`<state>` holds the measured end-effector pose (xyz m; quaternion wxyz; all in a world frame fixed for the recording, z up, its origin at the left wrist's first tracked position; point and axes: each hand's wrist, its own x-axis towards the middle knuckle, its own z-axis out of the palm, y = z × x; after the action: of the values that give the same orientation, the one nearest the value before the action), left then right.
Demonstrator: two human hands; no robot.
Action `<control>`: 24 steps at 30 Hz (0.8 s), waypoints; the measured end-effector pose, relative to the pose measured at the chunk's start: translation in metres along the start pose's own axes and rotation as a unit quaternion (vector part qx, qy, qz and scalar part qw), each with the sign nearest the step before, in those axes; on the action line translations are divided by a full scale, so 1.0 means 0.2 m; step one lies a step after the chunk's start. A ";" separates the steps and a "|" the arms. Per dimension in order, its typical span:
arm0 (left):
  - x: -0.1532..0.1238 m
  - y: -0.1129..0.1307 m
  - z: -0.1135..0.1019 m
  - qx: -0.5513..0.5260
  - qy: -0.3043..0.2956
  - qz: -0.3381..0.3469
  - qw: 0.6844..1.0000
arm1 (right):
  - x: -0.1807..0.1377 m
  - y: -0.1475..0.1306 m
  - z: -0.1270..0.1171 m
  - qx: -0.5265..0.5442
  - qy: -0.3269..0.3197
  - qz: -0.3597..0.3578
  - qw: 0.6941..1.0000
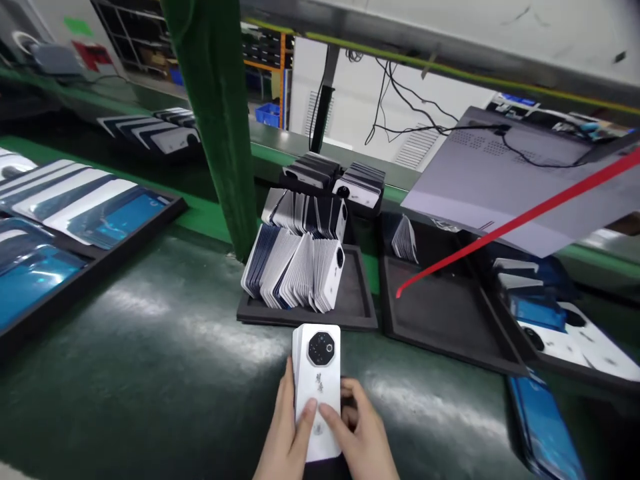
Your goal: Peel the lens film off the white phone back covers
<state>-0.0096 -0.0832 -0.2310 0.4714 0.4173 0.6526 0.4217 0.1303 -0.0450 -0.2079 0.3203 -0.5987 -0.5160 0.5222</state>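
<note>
A small stack of white phone back covers (317,387), topped by one with a black round camera ring, is held upright over the dark green belt at the bottom centre. My left hand (283,433) grips its left edge with the thumb on the face. My right hand (361,433) grips the right side, thumb also pressed on the face. Just beyond the stack sits a black tray (357,303) packed with rows of the same white covers (300,263) standing on edge.
A second black tray (445,313) to the right holds only a few covers at its back. Trays of blue-filmed panels (75,220) lie on the left and at the right (550,313). A green post (220,120) rises behind. A grey machine (500,173) with a red strip overhangs the right.
</note>
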 end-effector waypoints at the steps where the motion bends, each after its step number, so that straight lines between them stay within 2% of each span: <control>1: 0.00 0.00 0.01 0.020 0.009 0.018 1.000 | 0.01 0.00 -0.01 -0.006 0.011 -0.002 1.000; 3: -0.01 0.00 0.03 0.063 0.029 0.057 0.996 | 0.03 -0.01 -0.04 -0.009 0.018 0.004 1.000; 6: -0.01 -0.01 0.07 0.115 0.053 0.099 0.987 | 0.07 0.00 -0.09 0.006 -0.011 0.017 1.000; 11: 0.00 0.00 0.14 0.157 0.075 0.124 0.977 | 0.12 0.00 -0.16 0.016 -0.079 0.016 0.997; 15: -0.01 0.07 0.13 0.170 0.095 0.134 0.972 | 0.15 -0.02 -0.24 0.030 -0.104 0.005 0.994; 17: -0.01 0.16 0.10 0.169 0.106 0.143 0.969 | 0.15 -0.06 -0.31 0.048 -0.114 -0.004 0.992; 20: 0.02 0.39 0.08 0.120 0.094 0.146 0.977 | 0.14 -0.20 -0.44 0.083 -0.136 -0.020 0.987; 21: 0.04 0.49 0.09 0.016 0.043 0.112 0.993 | 0.13 -0.25 -0.49 0.094 -0.139 -0.025 0.985; 22: 0.06 0.58 0.10 -0.096 -0.031 0.067 0.993 | 0.12 -0.31 -0.53 0.102 -0.140 -0.031 0.984; 23: 0.08 0.68 0.11 -0.180 -0.083 0.015 0.980 | 0.11 -0.37 -0.58 0.109 -0.139 -0.036 0.984; 24: 0.10 0.77 0.13 -0.190 -0.107 -0.001 0.976 | 0.09 -0.42 -0.61 0.114 -0.136 -0.042 0.983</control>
<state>0.0342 -0.0155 -0.0960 0.6099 0.3623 0.5069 0.4898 0.2224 0.0143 -0.1051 0.3349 -0.4593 -0.5163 0.6406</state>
